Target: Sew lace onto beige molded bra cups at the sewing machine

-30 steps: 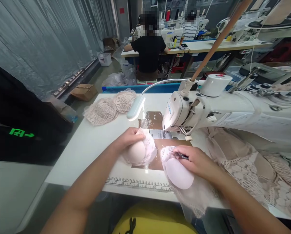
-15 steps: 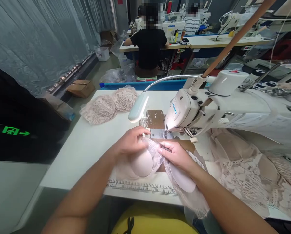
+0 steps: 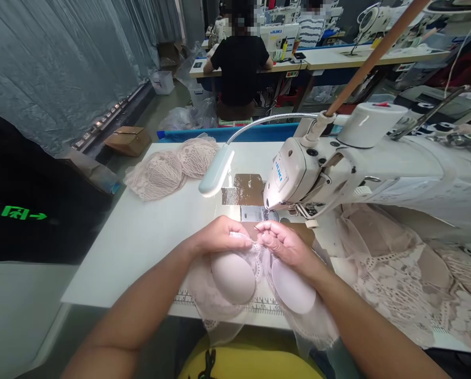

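A pale pink lace bra with two padded cups lies at the near edge of the white sewing table [image 3: 140,231]. My left hand [image 3: 219,237] pinches the lace above the left cup [image 3: 233,277]. My right hand [image 3: 284,245] pinches the lace above the right cup [image 3: 293,293], fingertips almost touching the left hand's. Both hands sit just in front of the needle area of the white sewing machine [image 3: 298,173].
Another lace bra [image 3: 172,166] lies at the table's far left. A gooseneck lamp [image 3: 215,176] hangs over the middle. Loose lace fabric [image 3: 401,273] is piled on the right under the machine arm. Other people sit at sewing tables behind. A cardboard box [image 3: 128,139] sits on the floor.
Both hands have come together at the bra's centre and drawn the cups toward the table's near edge. The small tool seen earlier in my right hand no longer shows.
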`<state>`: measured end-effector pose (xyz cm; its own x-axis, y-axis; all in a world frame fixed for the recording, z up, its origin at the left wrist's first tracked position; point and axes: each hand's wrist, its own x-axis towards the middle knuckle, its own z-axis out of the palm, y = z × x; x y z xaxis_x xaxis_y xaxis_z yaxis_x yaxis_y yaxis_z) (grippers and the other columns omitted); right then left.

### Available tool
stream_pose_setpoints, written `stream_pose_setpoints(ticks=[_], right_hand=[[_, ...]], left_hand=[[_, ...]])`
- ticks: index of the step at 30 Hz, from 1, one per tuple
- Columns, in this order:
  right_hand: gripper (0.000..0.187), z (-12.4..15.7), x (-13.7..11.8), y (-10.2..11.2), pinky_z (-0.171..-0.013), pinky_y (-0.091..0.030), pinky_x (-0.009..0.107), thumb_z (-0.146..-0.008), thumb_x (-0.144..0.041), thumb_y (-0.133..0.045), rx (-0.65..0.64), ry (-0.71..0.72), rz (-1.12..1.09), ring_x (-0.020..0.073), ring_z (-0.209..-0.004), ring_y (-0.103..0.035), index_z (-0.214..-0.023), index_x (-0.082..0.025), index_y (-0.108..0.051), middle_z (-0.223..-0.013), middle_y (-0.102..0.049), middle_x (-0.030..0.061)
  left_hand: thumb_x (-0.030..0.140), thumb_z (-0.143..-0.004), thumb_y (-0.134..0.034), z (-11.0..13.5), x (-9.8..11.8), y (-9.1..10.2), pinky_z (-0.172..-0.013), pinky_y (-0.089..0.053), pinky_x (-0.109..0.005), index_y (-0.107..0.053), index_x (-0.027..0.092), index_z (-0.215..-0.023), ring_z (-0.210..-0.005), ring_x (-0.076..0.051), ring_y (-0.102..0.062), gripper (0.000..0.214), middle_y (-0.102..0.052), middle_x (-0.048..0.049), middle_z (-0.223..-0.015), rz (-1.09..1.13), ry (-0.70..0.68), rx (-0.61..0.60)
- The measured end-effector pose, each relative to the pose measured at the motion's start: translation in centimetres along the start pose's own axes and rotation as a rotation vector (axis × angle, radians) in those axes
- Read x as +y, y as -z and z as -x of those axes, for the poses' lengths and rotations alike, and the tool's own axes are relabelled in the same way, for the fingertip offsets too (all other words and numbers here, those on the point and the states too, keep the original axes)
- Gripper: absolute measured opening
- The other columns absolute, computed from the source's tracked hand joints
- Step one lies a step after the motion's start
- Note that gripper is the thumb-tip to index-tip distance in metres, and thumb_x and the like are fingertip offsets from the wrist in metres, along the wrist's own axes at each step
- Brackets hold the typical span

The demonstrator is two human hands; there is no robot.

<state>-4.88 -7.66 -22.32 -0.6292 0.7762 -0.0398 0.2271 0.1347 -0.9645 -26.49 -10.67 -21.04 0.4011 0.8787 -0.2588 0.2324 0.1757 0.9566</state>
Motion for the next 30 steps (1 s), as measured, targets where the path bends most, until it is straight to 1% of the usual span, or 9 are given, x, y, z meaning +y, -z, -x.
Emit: stream_pose_setpoints(ticks=[1,3,6,9,13,19,23,26,30], right_hand=[[0.033,0.0,0.0,0.2,-0.072,-0.048,0.032,-0.089,-0.047,-0.048,-0.008,0.005,0.020,0.0178,-0.076,-0.060,-0.105,-0.021,-0.059,-0.081,-0.064,0.0030],[0.033,0.0,-0.1,0.5,-0.075,-0.048,0.033,-0.091,-0.045,-0.046,-0.049,0.022,0.082,0.0189,-0.080,-0.061,-0.105,-0.021,-0.061,-0.087,-0.066,0.0046],[0.027,-0.1,-0.8,0.7,-0.079,-0.048,0.033,-0.087,-0.039,-0.054,-0.114,0.024,0.136,0.0199,-0.088,-0.062,-0.105,-0.021,-0.064,-0.100,-0.068,0.0054],[0.022,-0.1,-1.5,0.4,-0.075,-0.048,0.031,-0.085,-0.034,-0.056,-0.127,0.004,0.122,0.0188,-0.085,-0.062,-0.100,-0.021,-0.065,-0.096,-0.068,0.0044],[0.017,-0.1,-2.0,-0.3,-0.074,-0.048,0.031,-0.084,-0.032,-0.057,-0.091,0.001,0.114,0.0192,-0.084,-0.063,-0.092,-0.020,-0.066,-0.091,-0.069,0.0040],[0.020,-0.1,-1.9,-0.6,-0.071,-0.047,0.031,-0.087,-0.034,-0.054,-0.014,0.020,0.177,0.0183,-0.078,-0.062,-0.085,-0.020,-0.067,-0.084,-0.068,0.0030],[0.019,-0.1,-1.4,0.0,-0.070,-0.048,0.031,-0.085,-0.034,-0.055,-0.041,0.015,0.161,0.0184,-0.078,-0.062,-0.087,-0.019,-0.067,-0.086,-0.068,0.0038],[0.019,-0.2,-1.5,0.1,-0.069,-0.048,0.031,-0.083,-0.034,-0.057,-0.067,0.006,0.160,0.0186,-0.078,-0.063,-0.089,-0.019,-0.067,-0.086,-0.069,0.0043],[0.016,-0.4,-2.3,-0.5,-0.068,-0.046,0.031,-0.084,-0.032,-0.056,-0.017,0.012,0.248,0.0186,-0.076,-0.061,-0.081,-0.020,-0.066,-0.082,-0.069,0.0035]], left_hand=[[0.033,-0.072,-0.072,0.0,0.0,0.0,-0.062,-0.043,-0.023,-0.072,0.013,-0.079,-0.069,-0.014,-0.058,0.021,-0.066,-0.0028,-0.072,0.014,0.011,-0.006],[0.033,-0.071,-0.073,0.0,0.0,-0.1,-0.063,-0.043,-0.023,-0.073,0.013,-0.080,-0.068,-0.014,-0.058,0.022,-0.067,-0.0025,-0.072,0.038,0.033,0.000],[0.033,-0.069,-0.074,0.0,-0.1,-0.3,-0.060,-0.041,-0.023,-0.072,0.013,-0.077,-0.064,-0.012,-0.055,0.022,-0.064,-0.0012,-0.067,0.055,0.066,0.028],[0.031,-0.067,-0.074,-0.1,-0.2,-0.4,-0.056,-0.038,-0.022,-0.070,0.011,-0.072,-0.059,-0.011,-0.052,0.020,-0.060,0.0002,-0.062,0.071,0.079,0.037],[0.028,-0.066,-0.072,-0.1,-0.1,-0.5,-0.054,-0.034,-0.021,-0.067,0.011,-0.068,-0.058,-0.010,-0.049,0.017,-0.056,0.0013,-0.060,0.055,0.073,0.043],[0.036,-0.067,-0.074,0.0,0.2,-0.6,-0.052,-0.032,-0.020,-0.065,0.012,-0.065,-0.058,-0.009,-0.045,0.025,-0.052,0.0020,-0.059,0.031,0.085,0.045],[0.036,-0.066,-0.075,0.0,0.2,-0.6,-0.053,-0.034,-0.020,-0.066,0.011,-0.067,-0.060,-0.009,-0.047,0.026,-0.055,0.0007,-0.062,0.034,0.084,0.048],[0.035,-0.066,-0.075,0.0,0.1,-0.6,-0.053,-0.033,-0.020,-0.065,0.011,-0.067,-0.060,-0.009,-0.047,0.026,-0.054,0.0010,-0.061,0.029,0.083,0.047],[0.035,-0.067,-0.073,-0.2,-0.2,-0.7,-0.051,-0.031,-0.020,-0.063,0.012,-0.063,-0.058,-0.009,-0.045,0.026,-0.050,0.0024,-0.058,-0.013,0.074,0.049]])
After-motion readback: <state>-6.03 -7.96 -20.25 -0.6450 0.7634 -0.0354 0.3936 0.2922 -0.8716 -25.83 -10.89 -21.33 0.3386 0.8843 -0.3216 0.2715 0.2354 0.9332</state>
